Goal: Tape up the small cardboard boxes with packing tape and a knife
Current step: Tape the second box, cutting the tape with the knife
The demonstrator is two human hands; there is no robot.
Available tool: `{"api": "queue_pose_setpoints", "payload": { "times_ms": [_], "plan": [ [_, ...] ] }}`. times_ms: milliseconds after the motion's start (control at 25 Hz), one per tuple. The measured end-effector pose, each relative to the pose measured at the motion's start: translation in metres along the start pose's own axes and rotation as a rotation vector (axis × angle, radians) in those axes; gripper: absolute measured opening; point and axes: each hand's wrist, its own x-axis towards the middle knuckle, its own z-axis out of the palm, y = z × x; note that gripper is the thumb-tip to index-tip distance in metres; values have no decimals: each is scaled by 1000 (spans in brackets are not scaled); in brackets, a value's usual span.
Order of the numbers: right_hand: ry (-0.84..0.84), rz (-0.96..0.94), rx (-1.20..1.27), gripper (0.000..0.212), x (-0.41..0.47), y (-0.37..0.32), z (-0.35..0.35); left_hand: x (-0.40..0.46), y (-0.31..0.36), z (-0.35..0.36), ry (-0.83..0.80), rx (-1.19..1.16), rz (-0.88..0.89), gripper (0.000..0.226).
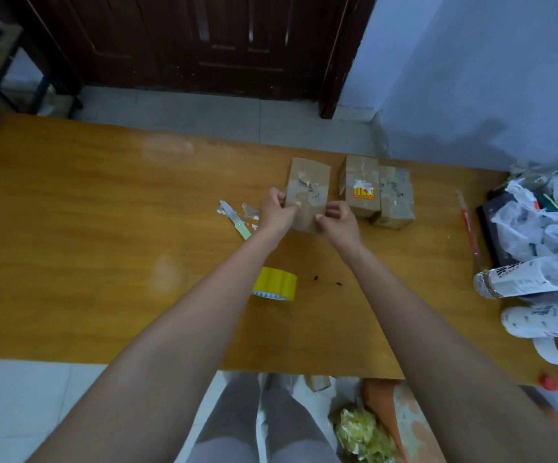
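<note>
A small brown cardboard box [307,185] with torn label scraps stands on the wooden table [103,228]. My left hand [275,212] grips its left edge, and my right hand [339,218] pinches its near right corner. Two more small boxes stand just to the right: one with a red and yellow sticker [361,187] and another [396,197] touching it. A knife [235,218] with a pale green handle lies left of my left hand among bits of torn paper. A yellow roll of packing tape [275,284] lies nearer me, partly behind my left forearm.
Plastic bottles, crumpled bags and a dark box are heaped at the table's right end [538,255]. A red stick [468,225] lies beside them. A red cap [548,382] sits at the near edge. Below the table are my legs and a bag of scraps [364,432].
</note>
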Motion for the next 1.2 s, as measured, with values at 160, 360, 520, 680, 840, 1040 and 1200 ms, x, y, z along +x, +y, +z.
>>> {"api": "queue_pose_setpoints", "payload": {
  "times_ms": [160, 360, 520, 680, 840, 1040, 1200],
  "plan": [
    [-100, -105, 33, 27, -25, -26, 7, -21, 0, -40, 102, -53, -32, 25],
    [-290, -138, -22, 29, -56, -42, 20, -38, -12, -106, 205, -155, -100, 26],
    [-330, -141, -296, 40, -73, -21, 36, -39, -38, -148, 238, -132, -220, 27],
    [-462, -38, -438, 50, -88, 5, 63, -37, -62, -176, 216, -102, -284, 27],
    [-342, -77, -694, 63, -97, 17, 82, -32, -80, -186, 161, -67, -306, 22],
    [-263, -44, -650, 41, -96, 23, 86, -24, -94, -177, 110, -2, -331, 19],
    [-247, 25, -671, 90, -89, 24, 88, -19, -100, -168, 80, 93, -300, 19]
  ]
}}
